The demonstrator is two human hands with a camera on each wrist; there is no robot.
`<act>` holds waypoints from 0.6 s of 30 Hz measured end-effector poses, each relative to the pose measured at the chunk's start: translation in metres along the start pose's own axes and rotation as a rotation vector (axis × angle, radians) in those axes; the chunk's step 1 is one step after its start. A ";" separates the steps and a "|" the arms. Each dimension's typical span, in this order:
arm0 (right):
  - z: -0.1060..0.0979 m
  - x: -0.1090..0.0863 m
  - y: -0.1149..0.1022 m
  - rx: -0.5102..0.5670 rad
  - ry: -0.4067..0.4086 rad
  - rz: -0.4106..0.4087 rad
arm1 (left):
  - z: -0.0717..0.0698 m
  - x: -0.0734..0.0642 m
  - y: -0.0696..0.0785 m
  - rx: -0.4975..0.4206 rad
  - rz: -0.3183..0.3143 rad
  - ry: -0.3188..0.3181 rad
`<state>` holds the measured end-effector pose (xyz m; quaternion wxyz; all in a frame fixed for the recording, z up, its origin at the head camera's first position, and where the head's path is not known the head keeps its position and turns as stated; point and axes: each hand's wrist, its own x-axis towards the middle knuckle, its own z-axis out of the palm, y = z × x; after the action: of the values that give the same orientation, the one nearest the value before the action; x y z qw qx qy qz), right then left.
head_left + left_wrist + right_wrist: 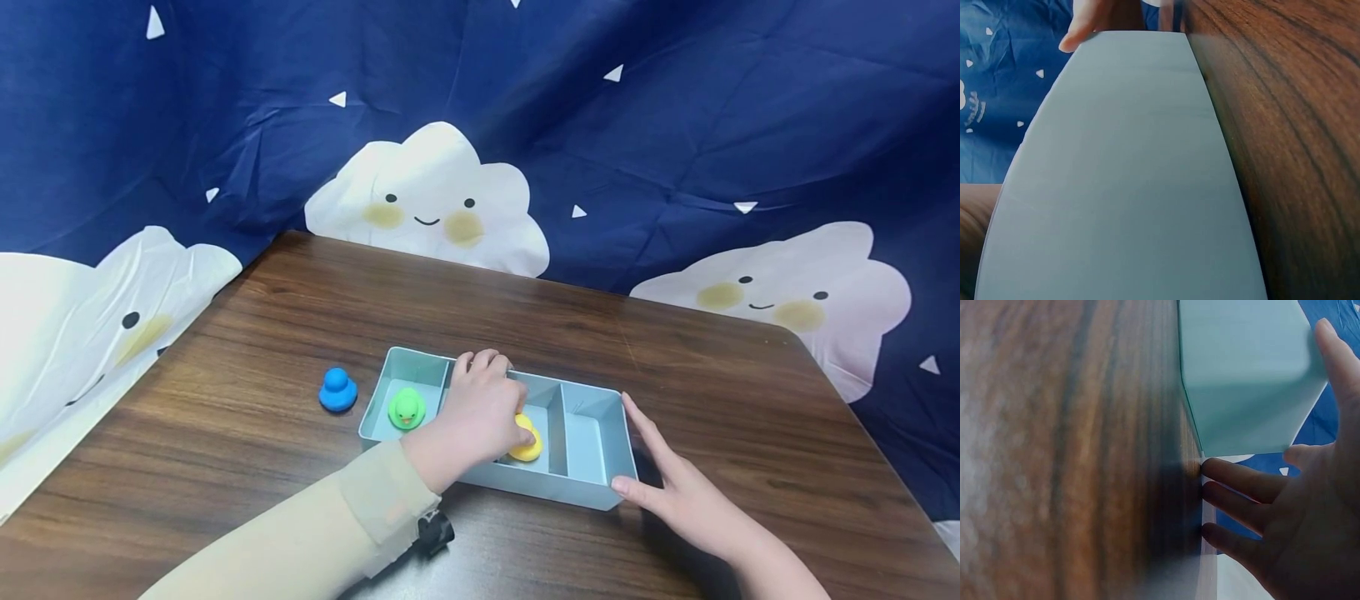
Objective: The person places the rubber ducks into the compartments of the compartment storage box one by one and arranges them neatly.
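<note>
A pale blue-green box (551, 490) divided into compartments sits on the table. My left hand (483, 412) reaches over its middle, thumb and forefinger at a yellow toy duck (527, 450) in one compartment. The other fingers bend over the far rim side, and the hand hides part of the box. A green toy duck (407, 408) is in the leftmost compartment. My right hand (678, 492) spans the right end, thumb and forefinger at its corners. In the right wrist view its other fingers (1238, 478) spread out straight beside the box.
A blue toy duck (337, 390) stands on the wooden table (247, 483) left of the box. Behind the table hangs a dark blue cloth (675, 108) printed with smiling clouds. A black strap piece (435, 532) is at the left wrist.
</note>
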<state>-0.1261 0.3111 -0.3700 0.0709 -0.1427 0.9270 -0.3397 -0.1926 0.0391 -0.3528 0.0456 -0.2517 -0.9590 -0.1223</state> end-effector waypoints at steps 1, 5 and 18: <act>0.000 0.000 0.001 0.002 0.000 0.003 | 0.000 0.000 0.000 -0.007 -0.001 -0.006; 0.001 0.000 0.002 0.013 -0.002 0.008 | -0.001 0.000 -0.001 -0.077 -0.004 -0.037; 0.000 -0.001 0.003 0.021 -0.011 -0.002 | -0.010 0.002 -0.008 -0.206 0.015 -0.123</act>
<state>-0.1260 0.3134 -0.3715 0.0772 -0.1446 0.9228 -0.3487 -0.1977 0.0305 -0.3447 -0.0387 -0.2695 -0.9403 -0.2042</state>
